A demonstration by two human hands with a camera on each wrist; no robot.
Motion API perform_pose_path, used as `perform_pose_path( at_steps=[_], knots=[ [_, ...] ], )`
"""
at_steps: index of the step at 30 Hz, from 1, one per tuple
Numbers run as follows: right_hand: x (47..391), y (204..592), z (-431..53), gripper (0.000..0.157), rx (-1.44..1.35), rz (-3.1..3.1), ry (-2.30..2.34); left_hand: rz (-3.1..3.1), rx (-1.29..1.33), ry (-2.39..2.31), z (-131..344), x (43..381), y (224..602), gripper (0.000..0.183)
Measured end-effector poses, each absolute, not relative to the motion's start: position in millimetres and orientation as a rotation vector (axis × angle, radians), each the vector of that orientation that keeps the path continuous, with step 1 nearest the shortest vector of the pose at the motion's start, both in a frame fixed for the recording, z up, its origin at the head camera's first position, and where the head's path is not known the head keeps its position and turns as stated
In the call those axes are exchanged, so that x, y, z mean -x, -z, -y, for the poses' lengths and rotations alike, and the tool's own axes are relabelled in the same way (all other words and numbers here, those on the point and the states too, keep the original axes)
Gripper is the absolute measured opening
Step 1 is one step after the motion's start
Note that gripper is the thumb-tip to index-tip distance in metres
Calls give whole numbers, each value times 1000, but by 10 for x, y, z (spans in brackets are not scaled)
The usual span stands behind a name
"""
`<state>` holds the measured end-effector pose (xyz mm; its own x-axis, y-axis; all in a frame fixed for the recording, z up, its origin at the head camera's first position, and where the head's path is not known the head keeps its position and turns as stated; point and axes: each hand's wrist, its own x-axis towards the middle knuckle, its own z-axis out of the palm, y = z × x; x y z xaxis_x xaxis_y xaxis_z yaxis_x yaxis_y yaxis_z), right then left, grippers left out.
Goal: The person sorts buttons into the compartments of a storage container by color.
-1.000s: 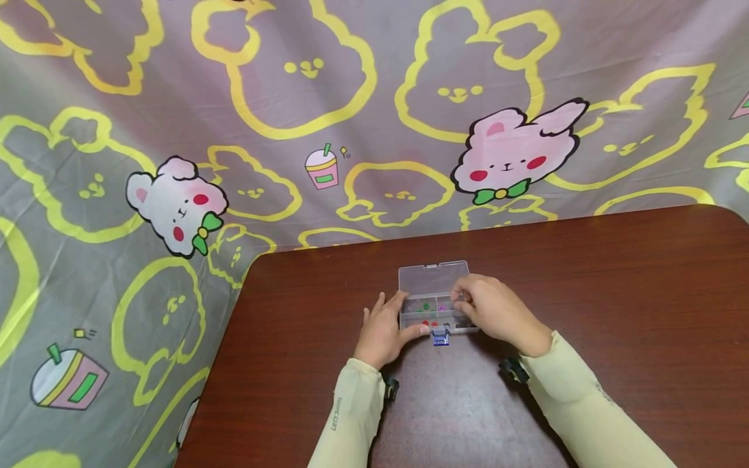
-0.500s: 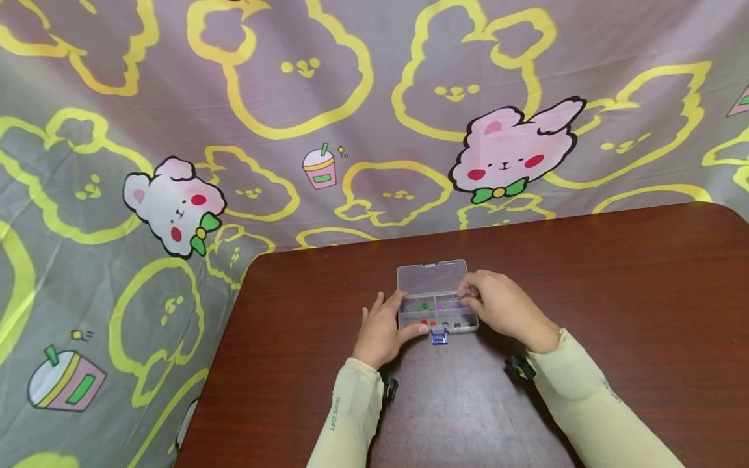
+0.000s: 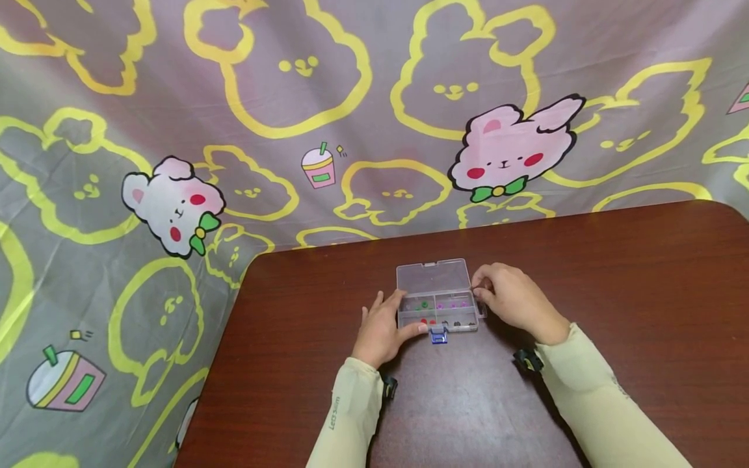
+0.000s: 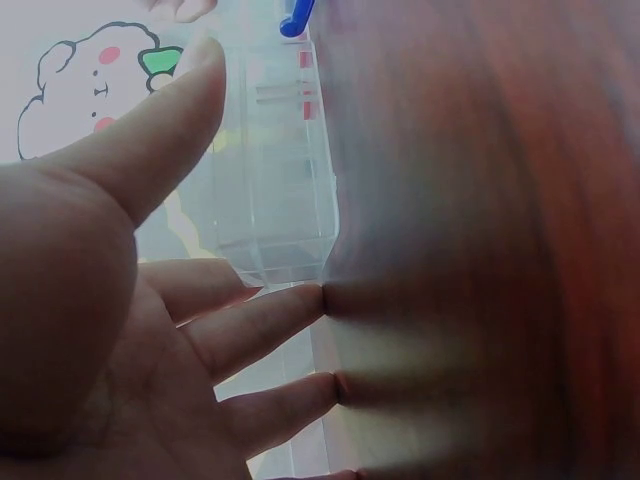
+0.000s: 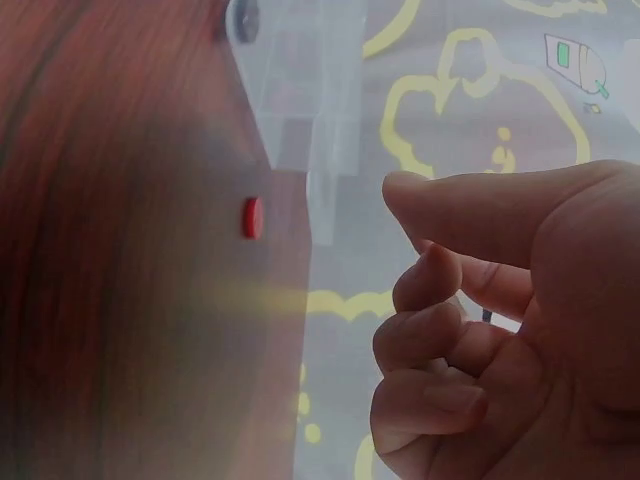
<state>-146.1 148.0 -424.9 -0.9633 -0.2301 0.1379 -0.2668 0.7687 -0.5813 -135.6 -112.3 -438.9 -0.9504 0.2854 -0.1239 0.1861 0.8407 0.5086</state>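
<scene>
A clear plastic compartment box [image 3: 459, 329] stands on the table, its lid [image 3: 432, 277] raised at the back and its blue latch [image 3: 439, 337] facing front. Small green [image 3: 424, 305], purple [image 3: 453, 305], red [image 3: 432, 322] and dark pieces [image 3: 457, 324] lie sorted by colour inside. My left hand [image 3: 380, 331] steadies the box at its left end, fingers spread, thumb by the front edge. Past the right end is my right hand [image 3: 512, 299], fingers loosely bent, nothing visible between thumb and forefinger. In the right wrist view a small red round piece [image 5: 253, 217] appears outside the box.
The dark red-brown table [image 3: 614, 279] spreads to both sides and behind the box. A grey cloth [image 3: 374, 117] with yellow outlines and rabbit prints hangs along the back and left. Black wrist mounts [image 3: 528, 359] sit at both cuffs.
My right hand has moved right from over the back right compartment to beyond the box's end, uncovering the purple and dark pieces. My left hand has stayed at the box.
</scene>
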Motion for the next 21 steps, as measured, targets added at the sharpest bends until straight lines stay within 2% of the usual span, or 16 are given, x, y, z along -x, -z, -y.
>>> perform_pose_path(
  at_steps=[21],
  knots=[
    [1511, 4383, -1543, 11, -401, 2998, -889, -2823, -359, -761, 1125, 1355, 4389, 79]
  ],
)
